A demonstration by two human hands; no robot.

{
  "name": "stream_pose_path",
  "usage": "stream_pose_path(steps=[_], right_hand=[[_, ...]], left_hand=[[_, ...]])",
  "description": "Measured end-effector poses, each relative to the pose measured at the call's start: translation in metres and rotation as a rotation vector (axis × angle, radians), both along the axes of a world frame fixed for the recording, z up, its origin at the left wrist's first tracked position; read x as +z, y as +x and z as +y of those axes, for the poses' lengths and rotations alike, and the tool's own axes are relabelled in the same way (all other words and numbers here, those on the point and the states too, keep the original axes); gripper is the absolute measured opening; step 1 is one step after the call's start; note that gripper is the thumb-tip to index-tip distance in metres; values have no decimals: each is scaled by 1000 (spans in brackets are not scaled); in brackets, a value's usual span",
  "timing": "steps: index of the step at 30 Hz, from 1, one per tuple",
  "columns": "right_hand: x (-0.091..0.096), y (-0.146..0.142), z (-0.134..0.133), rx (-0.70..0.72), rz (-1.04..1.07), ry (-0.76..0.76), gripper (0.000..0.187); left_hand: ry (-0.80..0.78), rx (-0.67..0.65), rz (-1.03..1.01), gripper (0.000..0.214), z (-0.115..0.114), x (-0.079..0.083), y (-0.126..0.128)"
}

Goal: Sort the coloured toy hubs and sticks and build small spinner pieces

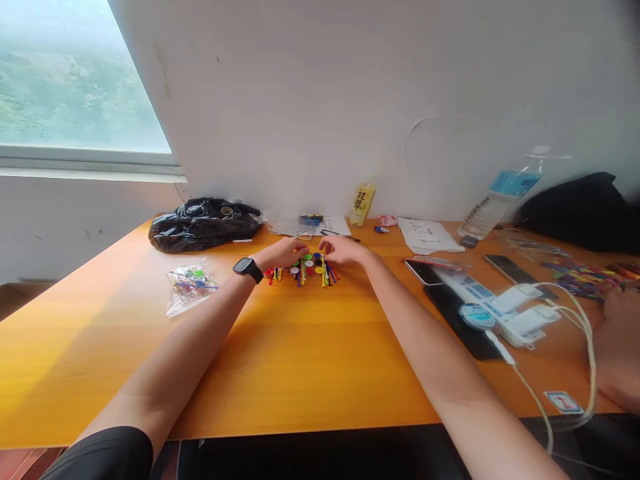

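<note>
In the middle of the table lies a cluster of small plastic pieces: round discs (309,262) in green, white, red, yellow and dark colours, with thin colourful sticks (328,273) on both sides. My left hand (284,252), with a black watch on its wrist, is at the cluster's back left edge. Its fingers are drawn together at the tips; whatever they pinch is too small to make out. My right hand (343,249) hovers over the back right edge, fingers curved and apart, with nothing visible in them.
To the left lie a clear bag of pieces (193,285) and a black plastic bag (203,223). Papers (429,235) and a yellow bottle (363,205) stand by the wall. Rightward are a power strip (510,320), phones, a water bottle (495,200) and another person's hand (620,340).
</note>
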State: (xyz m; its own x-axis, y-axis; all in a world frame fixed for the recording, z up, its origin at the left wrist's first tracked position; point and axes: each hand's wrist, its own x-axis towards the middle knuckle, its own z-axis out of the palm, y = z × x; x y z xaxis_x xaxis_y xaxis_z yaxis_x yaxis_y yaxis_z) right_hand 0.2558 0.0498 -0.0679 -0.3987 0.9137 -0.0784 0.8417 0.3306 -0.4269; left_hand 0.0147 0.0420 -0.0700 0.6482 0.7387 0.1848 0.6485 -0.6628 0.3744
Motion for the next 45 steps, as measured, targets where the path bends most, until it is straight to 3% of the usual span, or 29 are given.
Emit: stream_pose_path(steps=[9,14,19,28,41,45], right_hand=[[7,6,0,-3,-32,-1,26],[4,4,-3,-8,-38,27,31],[-3,2,-4,-5,-29,75,25],[-3,5,-3,0,15,25,19],[0,8,-2,-49,161,-107,27],[-8,13,-1,-101,286,-149,18]], left_hand=[[4,-15,-71,50,-4,0,2],[62,-178,-12,93,-15,-2,15],[144,-186,57,119,-27,-6,29],[166,-183,57,102,-27,-3,29],[184,-181,-15,102,-34,1,35],[238,-163,-48,79,-45,8,47]])
